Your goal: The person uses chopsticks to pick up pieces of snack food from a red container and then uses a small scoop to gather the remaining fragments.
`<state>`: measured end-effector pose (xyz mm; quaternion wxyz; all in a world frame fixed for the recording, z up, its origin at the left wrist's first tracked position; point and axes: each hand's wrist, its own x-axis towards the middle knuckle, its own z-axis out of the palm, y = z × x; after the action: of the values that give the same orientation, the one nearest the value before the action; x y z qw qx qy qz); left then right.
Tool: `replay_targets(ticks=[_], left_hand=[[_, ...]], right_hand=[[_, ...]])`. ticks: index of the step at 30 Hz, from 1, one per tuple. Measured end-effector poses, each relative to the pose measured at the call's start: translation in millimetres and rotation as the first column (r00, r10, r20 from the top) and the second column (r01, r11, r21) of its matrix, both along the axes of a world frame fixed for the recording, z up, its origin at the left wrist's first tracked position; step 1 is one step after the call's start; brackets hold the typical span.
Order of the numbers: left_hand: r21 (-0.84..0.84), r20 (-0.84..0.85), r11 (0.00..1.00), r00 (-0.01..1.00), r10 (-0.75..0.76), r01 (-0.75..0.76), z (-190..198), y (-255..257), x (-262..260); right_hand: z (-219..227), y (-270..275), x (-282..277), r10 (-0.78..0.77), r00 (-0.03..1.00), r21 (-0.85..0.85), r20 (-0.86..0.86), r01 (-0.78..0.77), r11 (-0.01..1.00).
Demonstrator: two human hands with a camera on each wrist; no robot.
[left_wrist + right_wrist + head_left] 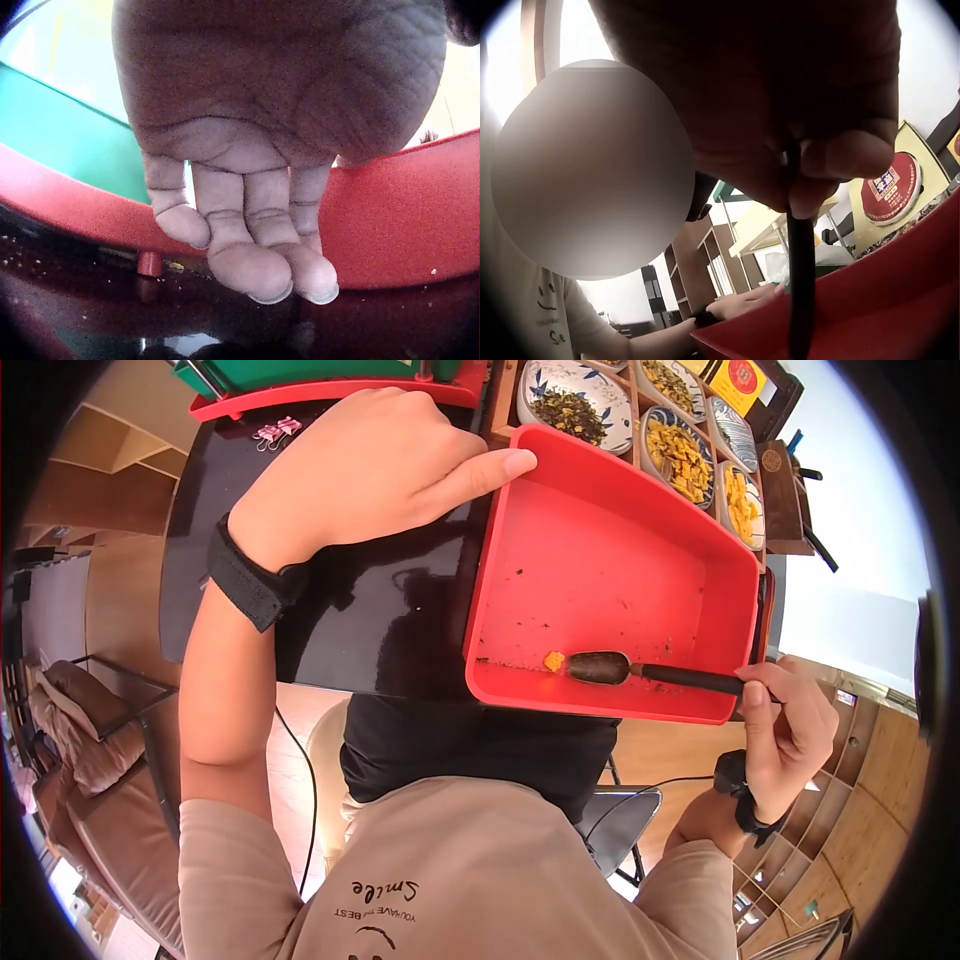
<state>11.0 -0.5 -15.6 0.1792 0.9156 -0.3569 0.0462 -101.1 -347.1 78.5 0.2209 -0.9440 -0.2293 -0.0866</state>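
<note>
A red tray (610, 550) with sloping walls sits at the dark table's front edge, with a few dark crumbs scattered on its floor. At its far left corner my left hand (375, 470) grips the rim, thumb laid over the edge; in the left wrist view the fingers (251, 270) curl down outside the red wall. My right hand (790, 725) pinches the end of the black handle of a small scoop (600, 668). The scoop lies low along the tray's near side, its tip close to a yellow bit (554, 660). In the right wrist view the handle (802, 285) runs down from the fingers.
Behind the tray stands a wooden compartment box holding bowls of dried leaves (568, 415) and yellow pieces (680, 455). A green container on a red base (330, 398) stands at the back left, near pink-and-white clips (277, 432). A yellow box (738, 388) is at the back right.
</note>
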Motion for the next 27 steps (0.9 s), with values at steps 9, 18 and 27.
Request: replay_targets(ticks=[9,18,27], left_hand=[[-0.006,0.036,1.0,0.999,-0.017,0.017,-2.3,0.1,0.7],[-0.009,0.014,1.0,1.0,-0.004,0.004,-0.8,-1.1,0.3],[-0.027,0.012,1.0,1.0,-0.001,0.001,0.9,-1.2,-0.5]], right_hand=[[-22.7,32.8,2.1,0.056,0.995,0.134,-0.081,-0.045,0.99],[-32.3,33.2,-0.6,-0.101,0.881,0.324,-0.462,0.274,0.906],[-40.0,3.5,3.9,-0.081,0.822,0.48,-0.563,0.406,0.778]])
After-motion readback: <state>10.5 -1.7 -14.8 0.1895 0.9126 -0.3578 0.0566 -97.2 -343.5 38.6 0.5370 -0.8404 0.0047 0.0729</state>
